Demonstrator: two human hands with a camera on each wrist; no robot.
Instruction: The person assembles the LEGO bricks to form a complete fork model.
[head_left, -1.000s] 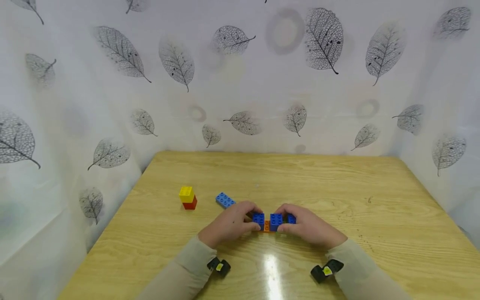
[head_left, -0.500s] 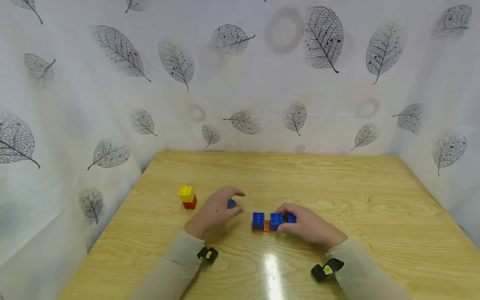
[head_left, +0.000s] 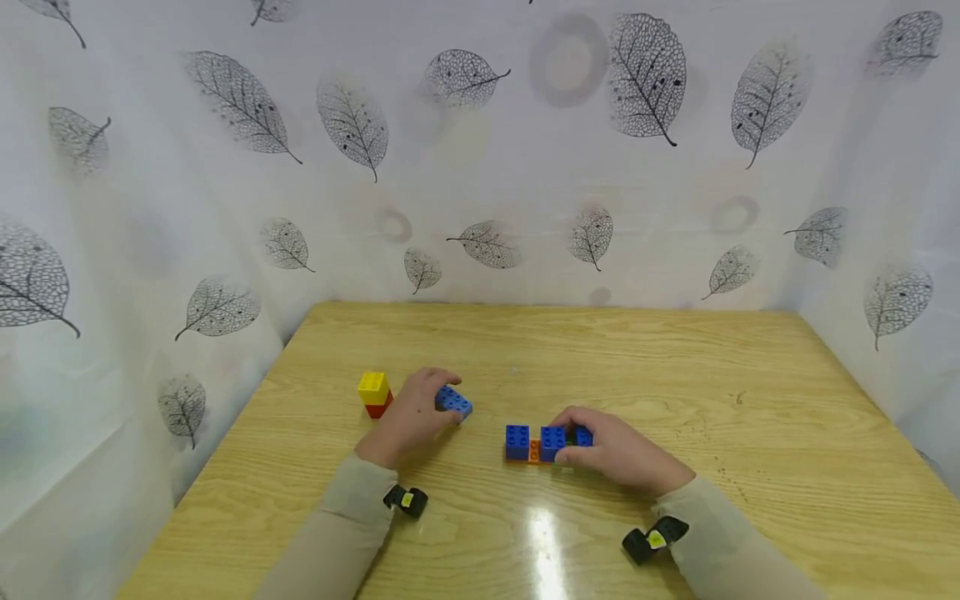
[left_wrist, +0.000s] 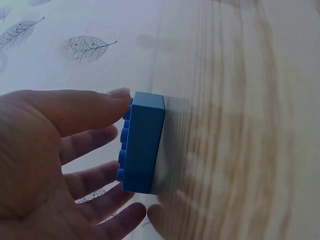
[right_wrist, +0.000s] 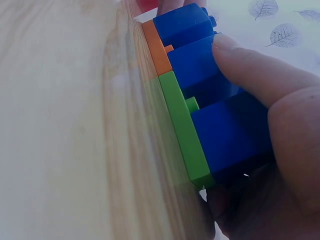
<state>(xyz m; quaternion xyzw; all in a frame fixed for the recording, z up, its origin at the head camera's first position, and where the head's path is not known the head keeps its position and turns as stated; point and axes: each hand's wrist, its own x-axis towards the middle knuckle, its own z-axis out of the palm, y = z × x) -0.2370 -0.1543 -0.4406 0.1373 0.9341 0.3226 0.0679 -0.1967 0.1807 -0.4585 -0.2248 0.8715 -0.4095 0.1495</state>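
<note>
Head view shows the main change: one second ago the left hand (head_left: 411, 410) was at the built piece (head_left: 517, 443), and now it is at the light blue brick (head_left: 454, 403), farther to the left edge of the worktop (head_left: 652, 358). The right hand (head_left: 618, 450) has stayed in its place. As I judge, this means that the work is now divided: one hand keeps the built piece steady, while the other attends to the loose brick, which is not yet joined to it.

Concerning the left fingers (left_wrist: 120, 220), they are well apart and only lightly bent. The brick is between them and the thumb (left_wrist: 95, 107), whose tip seems to touch its studded side at one end; I cannot see a firm hold. This brick rests on the worktop, between the built piece and the yellow brick (head_left: 372, 387), which sits on the red brick (head_left: 377, 410) near the left edge.

Right thumb and fingers are clamped on the built piece, but its far side is hidden. It lies nearer to the near edge than the light blue brick does. Three dark blue blocks (right_wrist: 232, 135) stand upon an orange plate (right_wrist: 156, 47) and a green plate (right_wrist: 182, 131), placed end to end; the middle block seems to bridge them.
</note>
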